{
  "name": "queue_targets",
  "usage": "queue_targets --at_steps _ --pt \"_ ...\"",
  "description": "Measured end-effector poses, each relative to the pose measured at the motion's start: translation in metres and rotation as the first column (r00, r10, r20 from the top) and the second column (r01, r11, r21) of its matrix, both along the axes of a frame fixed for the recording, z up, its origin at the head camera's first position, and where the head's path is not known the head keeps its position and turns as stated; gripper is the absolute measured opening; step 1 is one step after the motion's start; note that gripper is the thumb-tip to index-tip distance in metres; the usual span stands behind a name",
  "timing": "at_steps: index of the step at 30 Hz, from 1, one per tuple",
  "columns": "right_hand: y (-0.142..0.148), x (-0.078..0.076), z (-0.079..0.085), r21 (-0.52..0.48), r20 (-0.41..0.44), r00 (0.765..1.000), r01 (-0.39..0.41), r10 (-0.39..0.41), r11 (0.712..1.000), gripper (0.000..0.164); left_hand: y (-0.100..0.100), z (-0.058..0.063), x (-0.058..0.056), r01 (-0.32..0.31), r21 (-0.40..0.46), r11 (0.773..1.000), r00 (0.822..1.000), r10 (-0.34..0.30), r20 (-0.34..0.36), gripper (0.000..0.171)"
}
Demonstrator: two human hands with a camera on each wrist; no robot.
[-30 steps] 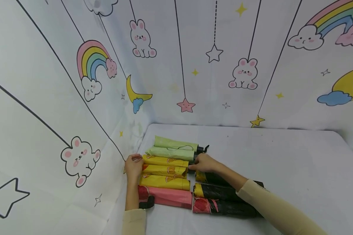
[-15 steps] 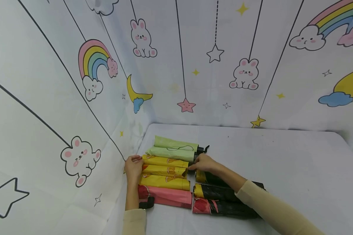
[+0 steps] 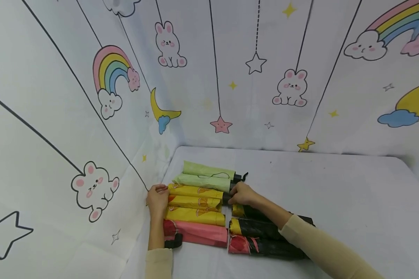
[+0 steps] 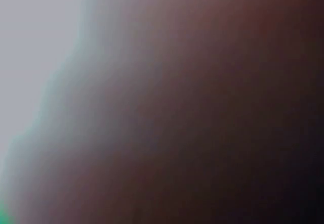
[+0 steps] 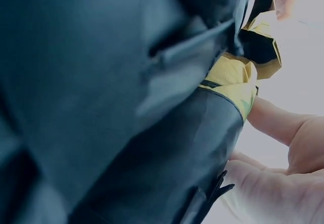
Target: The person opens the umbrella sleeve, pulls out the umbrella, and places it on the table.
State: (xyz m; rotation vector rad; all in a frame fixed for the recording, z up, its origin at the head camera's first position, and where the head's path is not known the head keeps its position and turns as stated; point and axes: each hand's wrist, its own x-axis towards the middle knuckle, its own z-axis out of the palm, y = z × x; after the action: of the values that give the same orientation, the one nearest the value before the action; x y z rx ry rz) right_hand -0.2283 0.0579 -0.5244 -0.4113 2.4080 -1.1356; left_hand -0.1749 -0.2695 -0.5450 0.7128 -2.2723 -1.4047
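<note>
Folded umbrellas lie side by side in the head view. My left hand (image 3: 158,198) touches the left ends of the upper yellow umbrellas, which have an orange-slice print; its fingertips are partly hidden. At the other end, my right hand (image 3: 242,193) is against the black handle (image 3: 226,198) of a yellow umbrella (image 3: 195,202). The right wrist view shows the thumb and fingers fairly straight beyond a black umbrella (image 5: 187,148) with a yellow end; their contact is hidden. A third yellow umbrella (image 3: 195,216) lies just below. The left wrist view is a dark blur.
Two light green umbrellas (image 3: 209,170) lie above the yellow ones, and a pink umbrella (image 3: 199,233) lies below. Black umbrellas, one yellow-ended (image 3: 258,228) and one red-ended (image 3: 265,246), lie under my right forearm. The white table (image 3: 352,201) meets printed cloth walls (image 3: 202,89).
The right fingers have drawn back slightly to the right, and more of the black handle shows. My left hand has shifted very slightly left. The umbrellas lie nearly as before.
</note>
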Motion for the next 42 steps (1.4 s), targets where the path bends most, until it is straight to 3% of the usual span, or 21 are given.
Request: queue_targets --at_steps 12,16,22,27,33,42 --pt "0.006 0.004 0.012 -0.202 0.081 0.995 0.067 -0.051 0.977 0.051 -0.003 -0.004 0.003 -0.028 0.027 0.999 1.0 0.028 0.002 0.016" --pt "0.005 0.0 0.014 -0.288 0.116 0.991 0.104 -0.073 0.952 0.049 -0.005 -0.004 0.005 -0.039 0.021 0.999 0.999 0.039 -0.001 0.019" --pt "0.0 -0.005 0.012 -0.415 0.241 0.965 0.202 -0.107 0.887 0.048 -0.007 -0.006 0.004 -0.061 0.025 0.998 0.998 0.062 -0.01 0.019" --pt "-0.003 -0.005 0.015 -0.452 0.307 0.941 0.278 -0.144 0.848 0.042 -0.008 -0.006 0.003 -0.055 0.074 0.996 0.998 0.057 -0.027 0.021" --pt "-0.006 -0.003 0.019 -0.481 0.367 0.918 0.326 -0.151 0.814 0.039 -0.01 -0.008 0.002 -0.077 0.072 0.994 0.996 0.079 -0.034 0.022" --pt "-0.008 -0.001 0.02 -0.495 0.393 0.909 0.334 -0.136 0.802 0.035 -0.01 -0.008 0.005 -0.086 0.123 0.989 0.995 0.091 -0.038 0.028"
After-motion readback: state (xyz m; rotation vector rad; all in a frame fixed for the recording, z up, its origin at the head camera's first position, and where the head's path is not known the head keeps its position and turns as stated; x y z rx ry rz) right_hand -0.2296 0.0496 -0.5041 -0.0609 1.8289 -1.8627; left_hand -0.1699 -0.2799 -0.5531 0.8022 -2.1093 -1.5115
